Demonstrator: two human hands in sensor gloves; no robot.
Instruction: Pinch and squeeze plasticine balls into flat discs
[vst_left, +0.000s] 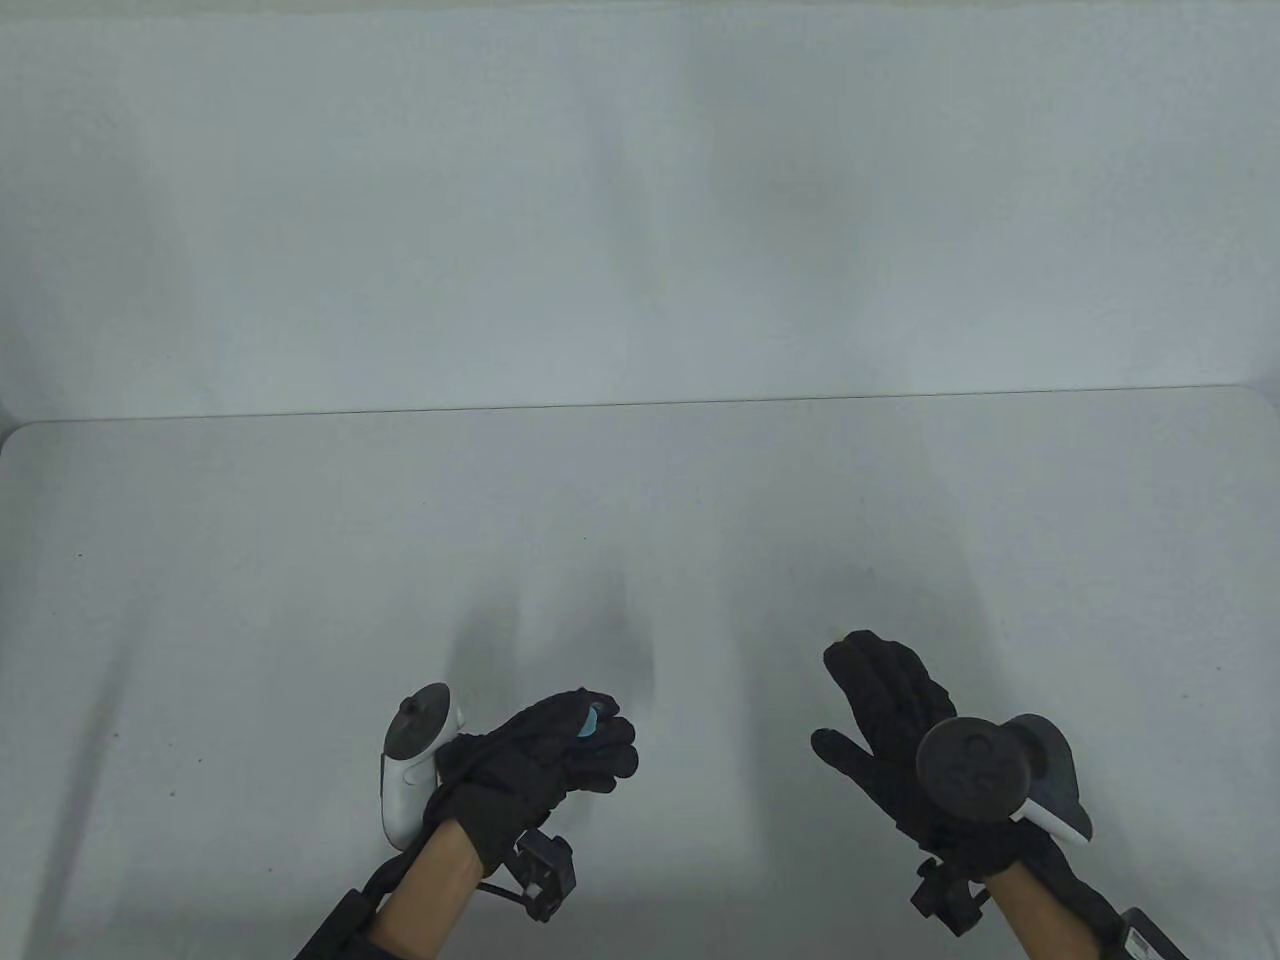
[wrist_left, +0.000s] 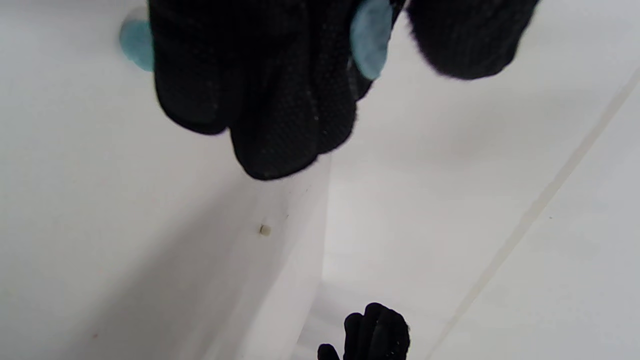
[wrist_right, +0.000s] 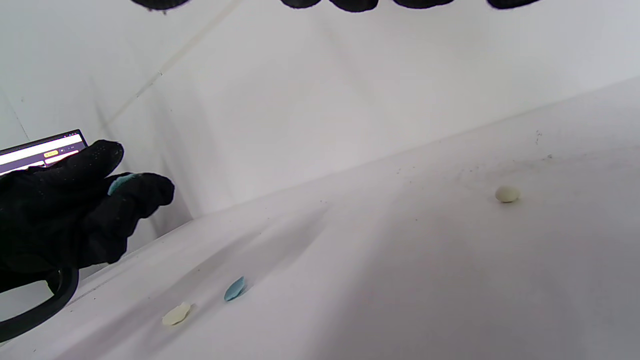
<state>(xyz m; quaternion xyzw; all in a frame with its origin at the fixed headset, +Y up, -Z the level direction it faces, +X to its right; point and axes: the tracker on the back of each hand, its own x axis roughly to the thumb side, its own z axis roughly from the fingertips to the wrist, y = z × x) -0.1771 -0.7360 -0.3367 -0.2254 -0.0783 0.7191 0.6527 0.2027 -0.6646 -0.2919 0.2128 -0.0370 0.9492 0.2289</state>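
My left hand (vst_left: 598, 735) pinches a flattened blue plasticine piece (vst_left: 592, 722) between thumb and fingers, just above the table. In the left wrist view the piece (wrist_left: 370, 42) shows between the fingers (wrist_left: 280, 100) and the thumb. My right hand (vst_left: 860, 700) is open and empty, with its fingers spread over the table. Only its fingertips (wrist_right: 355, 4) show in the right wrist view. A blue disc (wrist_right: 234, 289) and a cream disc (wrist_right: 176, 315) lie on the table below the left hand (wrist_right: 75, 210). A small cream ball (wrist_right: 507, 194) lies apart from them.
The white table (vst_left: 300, 600) ends at a white back wall (vst_left: 640, 200). The cream ball also shows in the left wrist view (wrist_left: 265, 230). A lit screen (wrist_right: 40, 150) stands behind the left hand. A second blue patch (wrist_left: 136, 45) shows past the left fingers.
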